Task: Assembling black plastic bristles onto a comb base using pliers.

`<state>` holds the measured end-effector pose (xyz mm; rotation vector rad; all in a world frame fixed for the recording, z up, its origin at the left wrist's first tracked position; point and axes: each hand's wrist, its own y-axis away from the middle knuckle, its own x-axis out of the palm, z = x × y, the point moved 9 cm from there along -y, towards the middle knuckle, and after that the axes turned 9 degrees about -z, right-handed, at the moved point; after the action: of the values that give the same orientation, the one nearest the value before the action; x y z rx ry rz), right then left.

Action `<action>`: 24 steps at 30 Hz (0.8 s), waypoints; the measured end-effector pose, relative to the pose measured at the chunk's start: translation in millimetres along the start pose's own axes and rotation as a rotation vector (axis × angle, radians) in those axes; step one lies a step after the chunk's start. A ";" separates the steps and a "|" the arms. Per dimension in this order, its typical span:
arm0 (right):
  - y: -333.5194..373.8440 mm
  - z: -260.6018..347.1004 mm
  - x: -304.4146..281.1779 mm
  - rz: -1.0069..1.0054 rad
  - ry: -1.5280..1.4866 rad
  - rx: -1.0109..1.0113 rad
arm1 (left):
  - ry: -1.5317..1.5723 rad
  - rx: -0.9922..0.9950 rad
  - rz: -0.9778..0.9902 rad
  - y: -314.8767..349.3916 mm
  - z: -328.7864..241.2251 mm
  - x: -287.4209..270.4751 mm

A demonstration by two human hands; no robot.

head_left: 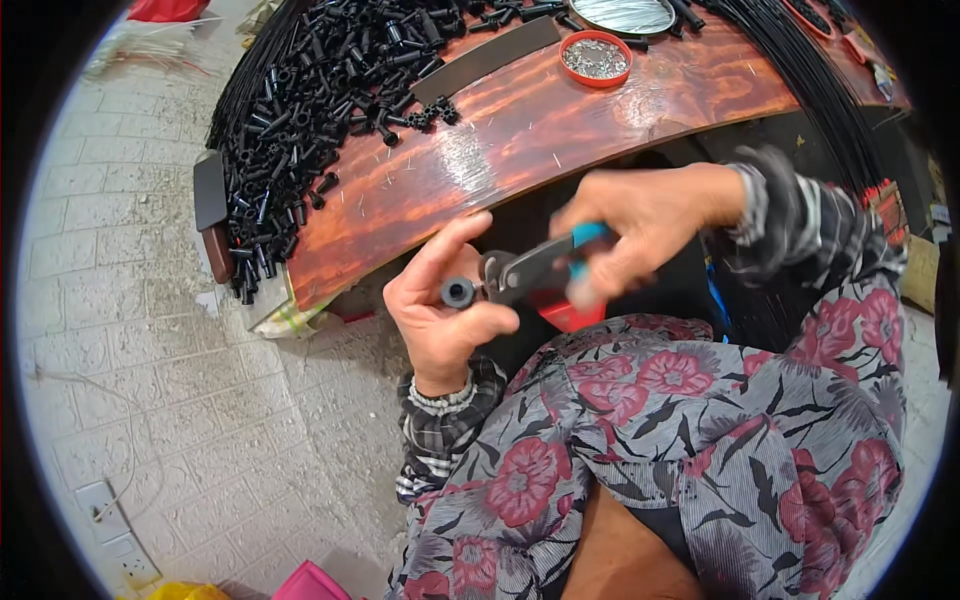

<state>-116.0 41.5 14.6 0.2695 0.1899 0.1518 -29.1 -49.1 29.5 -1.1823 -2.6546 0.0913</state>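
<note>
My left hand point(432, 325) is closed round a short black plastic tube point(458, 293), its round hollow end turned upward between thumb and fingers. My right hand point(650, 205), slightly smeared by motion, grips a pair of pliers point(535, 270) with dark metal jaws and teal handles. The jaws reach to the tube beside my left fingers; what lies between them is too small to make out. Both hands are above my lap, just in front of the table's near edge.
A large heap of black plastic tubes point(330, 90) covers the left of the glossy reddish wooden table point(480, 165). A red dish of small metal pieces point(596, 60) and a round tray of thin pale pieces point(625, 14) stand behind. Long black rods point(800, 80) lie at right.
</note>
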 end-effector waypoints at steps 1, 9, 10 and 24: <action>6.3 -13.4 23.6 0.340 -0.084 0.186 | -0.021 0.005 0.021 0.8 -4.9 5.6; 38.4 72.2 -19.0 -0.755 1.235 -0.822 | 0.065 0.026 -0.045 -7.5 3.6 -7.9; 36.5 68.2 -23.2 -0.759 1.230 -0.824 | 0.059 0.025 -0.045 -6.4 2.5 -9.0; -4.9 -10.3 -4.4 0.127 0.139 -0.037 | 0.165 -0.135 0.038 -12.6 9.9 8.1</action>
<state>-121.7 38.6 4.3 0.2345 0.3079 0.2996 -45.8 -51.1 23.3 -1.2242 -2.5280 -0.1740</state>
